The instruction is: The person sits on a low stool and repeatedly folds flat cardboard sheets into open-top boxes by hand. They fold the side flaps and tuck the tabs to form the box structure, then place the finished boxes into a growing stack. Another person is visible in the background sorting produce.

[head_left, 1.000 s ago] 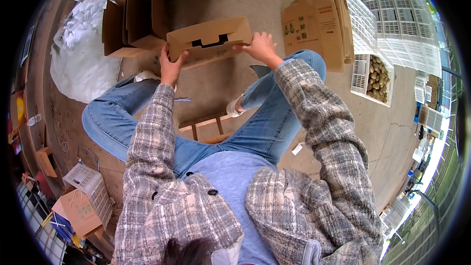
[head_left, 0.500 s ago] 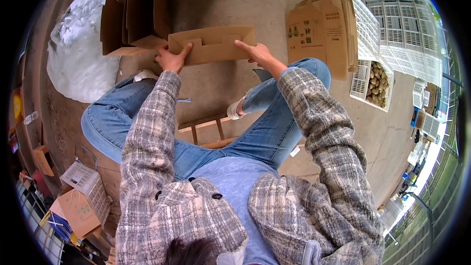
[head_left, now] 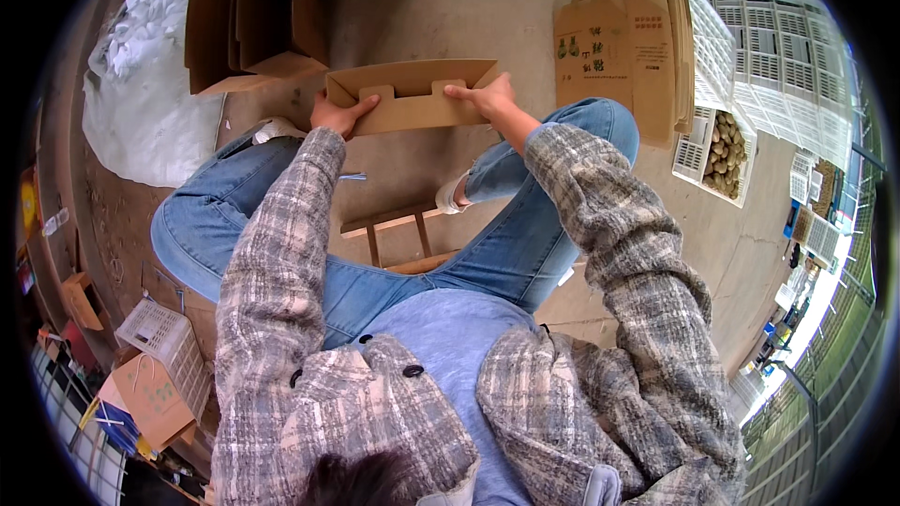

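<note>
Compared with half a second ago, the shallow rectangular brown cardboard box (head_left: 408, 118), at upper centre of the frame, shows more interior behind its notched near side. The left hand (head_left: 345, 117) and right hand (head_left: 484, 101) pinch its ends, thumbs on the near side. Leftward, tall open brown cardboard cartons (head_left: 281, 14) stand near; rightward, greyish concrete floor (head_left: 525, 47) stretches toward stacked flat brown cardboard (head_left: 619, 66).

Brownish concrete floor (head_left: 698, 290); bright daylight (head_left: 817, 305) right, apparently wire fence (head_left: 851, 337) beyond.
</note>
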A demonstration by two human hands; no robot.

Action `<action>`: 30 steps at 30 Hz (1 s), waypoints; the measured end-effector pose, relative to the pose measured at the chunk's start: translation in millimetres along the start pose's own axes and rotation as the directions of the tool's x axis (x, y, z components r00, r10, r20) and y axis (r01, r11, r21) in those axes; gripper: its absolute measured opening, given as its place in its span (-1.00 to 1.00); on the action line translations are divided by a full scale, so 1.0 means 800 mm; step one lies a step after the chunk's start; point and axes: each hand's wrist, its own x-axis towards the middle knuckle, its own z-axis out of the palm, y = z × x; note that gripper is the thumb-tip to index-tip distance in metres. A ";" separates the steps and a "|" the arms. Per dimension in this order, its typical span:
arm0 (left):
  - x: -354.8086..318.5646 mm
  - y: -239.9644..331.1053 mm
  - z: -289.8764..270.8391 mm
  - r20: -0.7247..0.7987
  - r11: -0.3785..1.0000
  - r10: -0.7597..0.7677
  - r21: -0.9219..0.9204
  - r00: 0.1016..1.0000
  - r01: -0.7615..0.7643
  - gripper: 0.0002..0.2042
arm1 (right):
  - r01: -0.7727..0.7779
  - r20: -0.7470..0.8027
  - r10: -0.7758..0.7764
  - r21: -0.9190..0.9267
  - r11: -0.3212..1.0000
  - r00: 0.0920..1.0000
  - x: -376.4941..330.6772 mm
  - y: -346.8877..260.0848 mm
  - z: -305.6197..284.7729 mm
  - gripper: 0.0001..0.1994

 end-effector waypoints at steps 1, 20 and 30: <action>-0.005 0.003 0.000 -0.015 0.999 -0.001 0.037 1.000 0.002 0.06 | -0.019 -0.020 0.019 -0.017 1.000 1.000 -0.002 0.000 0.002 0.11; 0.006 0.005 -0.007 0.070 1.000 0.018 0.020 0.997 -0.019 0.03 | -0.008 -0.131 -0.011 -0.141 0.990 0.991 -0.035 -0.013 -0.002 0.05; -0.064 0.063 -0.036 0.137 0.607 0.524 0.632 0.840 -0.482 0.50 | 0.183 -0.106 -0.179 0.030 0.983 0.978 0.017 0.014 0.000 -0.33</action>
